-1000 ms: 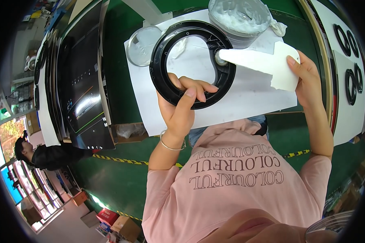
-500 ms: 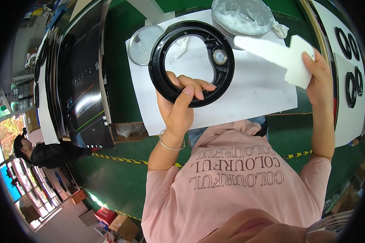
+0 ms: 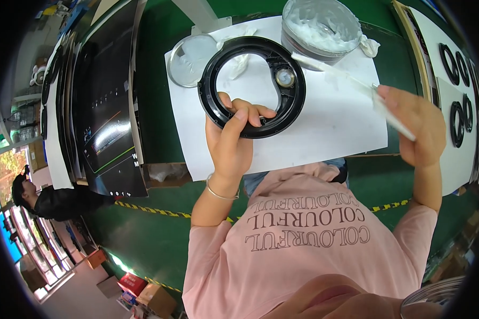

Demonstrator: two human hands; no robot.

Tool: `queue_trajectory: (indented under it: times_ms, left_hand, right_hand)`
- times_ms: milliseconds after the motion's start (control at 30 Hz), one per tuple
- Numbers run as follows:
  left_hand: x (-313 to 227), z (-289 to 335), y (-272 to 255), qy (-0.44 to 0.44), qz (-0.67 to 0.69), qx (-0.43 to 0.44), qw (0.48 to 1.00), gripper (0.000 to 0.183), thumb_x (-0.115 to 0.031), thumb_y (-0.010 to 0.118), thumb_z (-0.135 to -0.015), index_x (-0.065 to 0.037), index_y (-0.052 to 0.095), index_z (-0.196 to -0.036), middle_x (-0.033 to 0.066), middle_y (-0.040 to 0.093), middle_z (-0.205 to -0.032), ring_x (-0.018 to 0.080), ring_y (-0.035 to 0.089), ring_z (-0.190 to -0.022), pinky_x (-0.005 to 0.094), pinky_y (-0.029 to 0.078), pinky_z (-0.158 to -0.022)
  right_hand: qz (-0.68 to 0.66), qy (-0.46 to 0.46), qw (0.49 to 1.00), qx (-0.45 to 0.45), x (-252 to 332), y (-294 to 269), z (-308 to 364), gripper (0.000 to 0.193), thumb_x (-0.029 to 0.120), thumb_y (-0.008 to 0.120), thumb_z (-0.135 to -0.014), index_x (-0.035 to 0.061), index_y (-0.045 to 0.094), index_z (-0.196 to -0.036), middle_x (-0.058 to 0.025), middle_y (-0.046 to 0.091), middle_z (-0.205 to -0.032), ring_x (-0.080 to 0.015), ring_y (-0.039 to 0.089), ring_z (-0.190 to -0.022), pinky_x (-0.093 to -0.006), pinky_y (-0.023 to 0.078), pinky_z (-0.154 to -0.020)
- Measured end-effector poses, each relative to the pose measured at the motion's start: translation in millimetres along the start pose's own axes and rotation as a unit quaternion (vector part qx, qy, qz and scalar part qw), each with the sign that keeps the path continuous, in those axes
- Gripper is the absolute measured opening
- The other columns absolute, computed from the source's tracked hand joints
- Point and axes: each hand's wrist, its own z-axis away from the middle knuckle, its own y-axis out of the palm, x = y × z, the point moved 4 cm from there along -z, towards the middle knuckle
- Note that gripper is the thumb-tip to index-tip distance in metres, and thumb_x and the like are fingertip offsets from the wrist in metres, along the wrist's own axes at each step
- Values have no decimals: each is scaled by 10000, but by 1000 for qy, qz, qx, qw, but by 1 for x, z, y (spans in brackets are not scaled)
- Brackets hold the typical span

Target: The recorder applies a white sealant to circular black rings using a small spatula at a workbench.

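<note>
My left hand (image 3: 234, 125) grips the lower left part of a black plastic ring (image 3: 206, 85), fingers passing through its opening. A small round metallic part (image 3: 285, 78) sits in the ring's right side. My right hand (image 3: 418, 125) pinches a flat white scraper-like piece (image 3: 346, 78), now seen nearly edge-on. Its narrow end comes close to the ring's upper right rim; I cannot tell whether they touch. Behind it stands a clear tub (image 3: 290, 45) holding whitish grease (image 3: 324, 26).
A white sheet (image 3: 335, 130) covers part of the green table. On it lie a round clear lid (image 3: 189, 61) and crumpled tissue (image 3: 238, 66). More black rings (image 3: 456, 123) rest on a white board at right. Dark printed panels (image 3: 109, 95) stand left, and a person (image 3: 53, 202) is beyond them.
My right hand has lowered and turned the white piece from face-on to nearly edge-on, its tip now nearer the ring. The ring has shifted and tilted slightly in my left hand.
</note>
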Motion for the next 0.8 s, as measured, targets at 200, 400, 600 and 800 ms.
queue_trajectory:
  times_ms: [200,400,600,800]
  left_hand:
    - [-4,-2,6,15,-19,0,1000,160,12,416,-800,-79,348,-913,90,487,-642,280,569,-722,390,419,-736]
    - [-2,-1,4,16,-28,2,999,164,16,439,-798,-77,344,-895,88,493,-639,274,573,-720,387,423,-734]
    - [-4,1,4,17,-26,0,1000,159,13,443,-798,-75,342,-882,89,494,-627,275,576,-713,377,431,-722]
    - [-7,0,3,23,-37,1,999,155,12,440,-797,-80,349,-882,86,494,-625,277,576,-711,375,430,-719]
  right_hand:
    - [49,-93,993,52,21,7,-5,205,31,539,-690,-6,548,-892,-151,606,-878,-285,608,-771,-292,478,-588]
    - [135,-113,983,48,17,7,-3,220,67,583,-660,-2,581,-868,-137,605,-876,-248,599,-794,-289,487,-649]
    - [254,-28,966,31,-34,37,27,197,11,536,-723,12,602,-909,-115,603,-938,-251,568,-922,-303,463,-768]
    - [249,-25,968,-2,-28,33,83,187,6,526,-733,8,604,-904,-131,602,-927,-275,567,-919,-324,454,-794]
